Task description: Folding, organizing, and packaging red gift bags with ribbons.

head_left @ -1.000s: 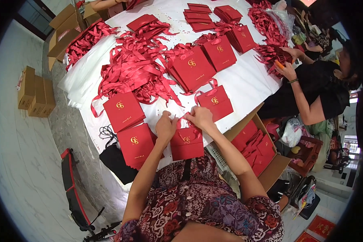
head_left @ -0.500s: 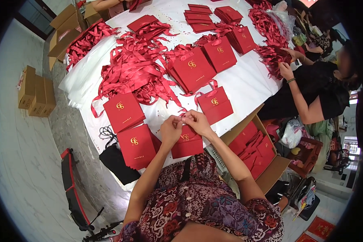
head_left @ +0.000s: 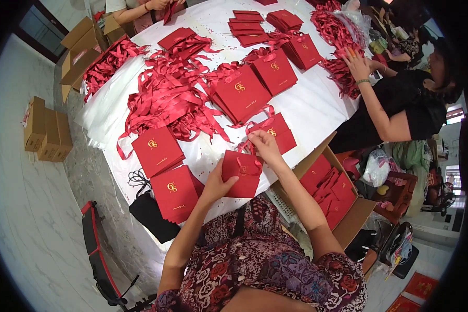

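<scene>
My left hand (head_left: pixel 217 184) holds the lower left edge of a flat red paper gift bag (head_left: pixel 243 174) just above the near edge of the white table (head_left: pixel 317 106). My right hand (head_left: pixel 262 143) pinches the red ribbon handle (head_left: pixel 243 147) at the bag's top. Just beyond my right hand lies another red bag with a gold emblem (head_left: pixel 273 130). Two more such bags (head_left: pixel 157 151) (head_left: pixel 174 192) lie to the left of my left hand.
A heap of loose red ribbons (head_left: pixel 166 96) covers the table's middle, with stacked red bags (head_left: pixel 242 93) beyond. An open cardboard box of red bags (head_left: pixel 333 192) stands at my right. A person in black (head_left: pixel 400 109) reaches into ribbons at far right. Cardboard boxes (head_left: pixel 44 127) sit on the floor.
My left hand slid from the bag's top down to its lower left edge. The bag has been raised and tilted toward me, and my right hand stays at the ribbon handle.
</scene>
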Demonstrator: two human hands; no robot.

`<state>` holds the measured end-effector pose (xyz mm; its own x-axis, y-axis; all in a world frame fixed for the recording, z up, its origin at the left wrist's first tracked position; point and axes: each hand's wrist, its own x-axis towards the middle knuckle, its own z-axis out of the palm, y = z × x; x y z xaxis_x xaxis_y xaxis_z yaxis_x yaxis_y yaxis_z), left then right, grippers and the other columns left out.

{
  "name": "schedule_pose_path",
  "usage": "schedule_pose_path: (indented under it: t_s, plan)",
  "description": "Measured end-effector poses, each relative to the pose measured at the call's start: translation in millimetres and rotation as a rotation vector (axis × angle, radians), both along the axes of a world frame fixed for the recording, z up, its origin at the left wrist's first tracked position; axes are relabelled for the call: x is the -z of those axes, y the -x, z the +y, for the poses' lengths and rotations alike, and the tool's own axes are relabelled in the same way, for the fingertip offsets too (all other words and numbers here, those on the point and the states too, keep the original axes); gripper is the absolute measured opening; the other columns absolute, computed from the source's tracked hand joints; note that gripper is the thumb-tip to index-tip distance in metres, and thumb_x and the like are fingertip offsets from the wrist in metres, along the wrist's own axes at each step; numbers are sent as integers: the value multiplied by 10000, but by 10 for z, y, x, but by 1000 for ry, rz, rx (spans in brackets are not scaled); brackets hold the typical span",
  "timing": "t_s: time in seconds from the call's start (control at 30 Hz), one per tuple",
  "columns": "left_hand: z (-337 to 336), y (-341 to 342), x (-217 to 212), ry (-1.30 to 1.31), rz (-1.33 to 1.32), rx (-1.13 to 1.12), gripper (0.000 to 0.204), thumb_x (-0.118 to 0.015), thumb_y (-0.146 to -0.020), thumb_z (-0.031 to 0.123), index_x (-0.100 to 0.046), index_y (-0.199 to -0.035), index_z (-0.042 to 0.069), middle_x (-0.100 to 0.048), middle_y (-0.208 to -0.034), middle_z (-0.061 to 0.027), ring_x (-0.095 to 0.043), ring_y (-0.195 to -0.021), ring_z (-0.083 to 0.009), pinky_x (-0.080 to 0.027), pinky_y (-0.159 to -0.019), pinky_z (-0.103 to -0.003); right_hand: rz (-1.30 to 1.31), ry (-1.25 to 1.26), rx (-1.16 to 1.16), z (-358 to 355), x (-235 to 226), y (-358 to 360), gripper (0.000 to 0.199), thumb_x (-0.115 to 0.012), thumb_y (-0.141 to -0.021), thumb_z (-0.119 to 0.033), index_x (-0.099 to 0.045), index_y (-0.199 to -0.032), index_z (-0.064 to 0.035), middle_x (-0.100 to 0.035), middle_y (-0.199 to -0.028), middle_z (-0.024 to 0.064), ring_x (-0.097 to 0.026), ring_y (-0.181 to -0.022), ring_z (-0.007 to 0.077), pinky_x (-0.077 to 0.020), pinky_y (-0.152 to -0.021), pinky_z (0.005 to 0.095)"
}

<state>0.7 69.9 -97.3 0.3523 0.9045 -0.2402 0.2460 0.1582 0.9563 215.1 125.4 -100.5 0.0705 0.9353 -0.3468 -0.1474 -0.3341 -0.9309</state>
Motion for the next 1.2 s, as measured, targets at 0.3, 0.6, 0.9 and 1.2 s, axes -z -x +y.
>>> schedule_pose_path:
  t_s: [0.3,0.6,0.9,1.2]
  plan:
    - [-133,-30,-319,-6,-64,11,588,-709,-796,28,-451,-1322,-19,-622,-1179,-125,-592,-1087,-192,-457,-962,-331,-289,-208,32,212,-60,-168,261,-609,-946,-216,-625,-1058,19,-601,-763,-5,-541,-682,51,-444,-617,215]
    - [366,-422,-487,-165,-297,-260,541,-681,-825,36,-428,-1298,-32,-615,-1133,-131,-607,-1028,-200,-493,-902,-326,-188,-117,19,-477,-186,-125,464,-565,-977,-201,-413,-1346,38,-594,-1131,108,-564,-1027,153,-457,-903,285]
    - [85,44,-400,-196,53,-194,475,-697,-845,119,-523,-1285,80,-621,-1145,-102,-609,-954,-186,-509,-725,-292,-588,-80,79,-1,-18,-1019,425,-641,-903,-244,-531,-1233,0,-629,-1097,166,-613,-1009,230,-486,-878,327]
    - [-87,1271,-397,-471,720,-278,428,-739,-747,115,-614,-1152,56,-604,-1053,-157,-549,-975,-343,-447,-885,-415,-1214,-579,124,-56,39,-522,329,-708,-806,-161,-609,-1091,-31,-598,-1011,170,-576,-885,335,-467,-775,408]
